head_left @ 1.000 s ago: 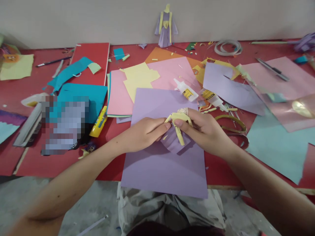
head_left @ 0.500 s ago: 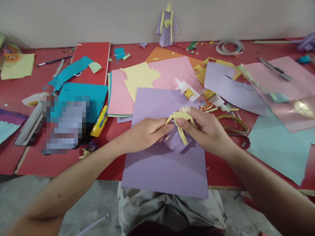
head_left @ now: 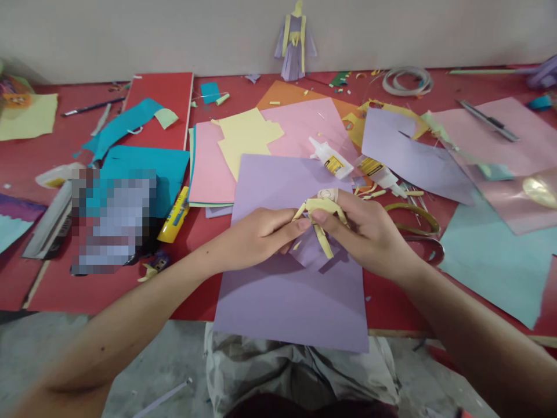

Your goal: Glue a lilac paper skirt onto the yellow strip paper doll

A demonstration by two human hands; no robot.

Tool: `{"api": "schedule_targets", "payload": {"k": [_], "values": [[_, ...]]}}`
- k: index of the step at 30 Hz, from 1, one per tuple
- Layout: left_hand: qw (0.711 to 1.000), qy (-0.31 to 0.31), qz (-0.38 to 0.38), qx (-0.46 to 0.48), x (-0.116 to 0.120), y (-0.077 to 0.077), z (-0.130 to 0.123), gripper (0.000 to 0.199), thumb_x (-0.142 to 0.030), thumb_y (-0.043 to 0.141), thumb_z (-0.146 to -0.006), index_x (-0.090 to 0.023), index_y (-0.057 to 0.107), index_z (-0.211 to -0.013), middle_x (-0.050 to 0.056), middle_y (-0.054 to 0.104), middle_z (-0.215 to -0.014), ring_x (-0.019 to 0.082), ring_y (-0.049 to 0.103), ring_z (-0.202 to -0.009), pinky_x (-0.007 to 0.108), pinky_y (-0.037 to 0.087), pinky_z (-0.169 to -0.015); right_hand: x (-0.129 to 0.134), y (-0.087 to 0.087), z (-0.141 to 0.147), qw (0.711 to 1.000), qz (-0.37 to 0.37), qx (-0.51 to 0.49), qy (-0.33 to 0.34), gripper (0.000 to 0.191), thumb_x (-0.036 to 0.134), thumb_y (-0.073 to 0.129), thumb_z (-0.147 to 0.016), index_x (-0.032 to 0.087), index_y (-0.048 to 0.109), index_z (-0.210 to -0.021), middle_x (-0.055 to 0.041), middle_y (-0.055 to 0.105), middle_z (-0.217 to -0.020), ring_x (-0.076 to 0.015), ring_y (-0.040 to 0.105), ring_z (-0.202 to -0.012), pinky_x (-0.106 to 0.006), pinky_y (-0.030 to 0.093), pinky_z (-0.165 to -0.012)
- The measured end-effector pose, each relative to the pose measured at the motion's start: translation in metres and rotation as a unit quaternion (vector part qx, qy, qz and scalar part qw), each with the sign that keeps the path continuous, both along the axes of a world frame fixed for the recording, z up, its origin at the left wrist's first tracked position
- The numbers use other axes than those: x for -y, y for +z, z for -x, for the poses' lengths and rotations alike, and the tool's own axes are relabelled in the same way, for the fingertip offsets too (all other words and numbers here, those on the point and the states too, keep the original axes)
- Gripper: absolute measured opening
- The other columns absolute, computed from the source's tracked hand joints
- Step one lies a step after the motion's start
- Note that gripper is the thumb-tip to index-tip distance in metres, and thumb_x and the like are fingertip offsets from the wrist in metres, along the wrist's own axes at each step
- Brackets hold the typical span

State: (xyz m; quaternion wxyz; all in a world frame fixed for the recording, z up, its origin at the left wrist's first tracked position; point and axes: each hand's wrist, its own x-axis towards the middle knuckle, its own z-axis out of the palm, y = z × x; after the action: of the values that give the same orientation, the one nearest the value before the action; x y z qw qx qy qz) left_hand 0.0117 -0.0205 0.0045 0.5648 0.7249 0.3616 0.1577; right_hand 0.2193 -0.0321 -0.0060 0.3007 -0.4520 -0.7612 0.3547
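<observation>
Purple-and-yellow paper figure point(head_left: 310, 249), pinched between both hands over a large purple sheet point(head_left: 287, 302); yellow strip point(head_left: 324, 244) slants towards the lap. Left hand point(head_left: 256, 237): thumb and fingers closed on left edge. Right hand point(head_left: 368, 232): thumb across front, covering more. Beyond: two glue bottles point(head_left: 334, 162).

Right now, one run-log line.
left hand + right hand: holding yellow-purple paper piece | below: purple sheet | glue bottles: lying beyond

The large purple paper sheet point(head_left: 287, 302) looks matt and smooth; the yellow cylindrical glue stick point(head_left: 174, 215) looks like glossy plastic; the coiled translucent tubing point(head_left: 407, 82) looks like smooth plastic.
</observation>
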Motion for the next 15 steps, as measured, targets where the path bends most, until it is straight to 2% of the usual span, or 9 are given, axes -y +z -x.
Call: {"api": "schedule_targets", "payload": {"k": [8,15], "values": [[0.999,0.007,0.029,0.015,0.0005,-0.0034,0.0008,0.051,-0.053,0.03,-0.102,-0.017,0.05,-0.072,-0.002,0.053,-0.066,0.009,0.051,-0.063,0.023,0.041,-0.066,-0.001,0.0014,0.0,1.0,-0.008,0.006,-0.006,0.029,0.043,0.051,-0.098,0.019,0.054,-0.082,0.0051,0.046,-0.062,-0.0079,0.04,-0.052,-0.022,0.032,-0.049],[0.999,0.004,0.03,0.01,-0.0004,-0.0038,0.0004,0.05,-0.052,0.03,-0.103,-0.017,0.051,-0.074,-0.002,0.054,-0.067,0.009,0.052,-0.064,0.023,0.041,-0.066,-0.0004,0.0002,-0.0007,1.0,-0.009,0.017,-0.002,0.032,0.048,0.053,-0.096,0.02,0.053,-0.081,0.0032,0.049,-0.066,-0.0102,0.045,-0.058,-0.023,0.036,-0.053]]}}
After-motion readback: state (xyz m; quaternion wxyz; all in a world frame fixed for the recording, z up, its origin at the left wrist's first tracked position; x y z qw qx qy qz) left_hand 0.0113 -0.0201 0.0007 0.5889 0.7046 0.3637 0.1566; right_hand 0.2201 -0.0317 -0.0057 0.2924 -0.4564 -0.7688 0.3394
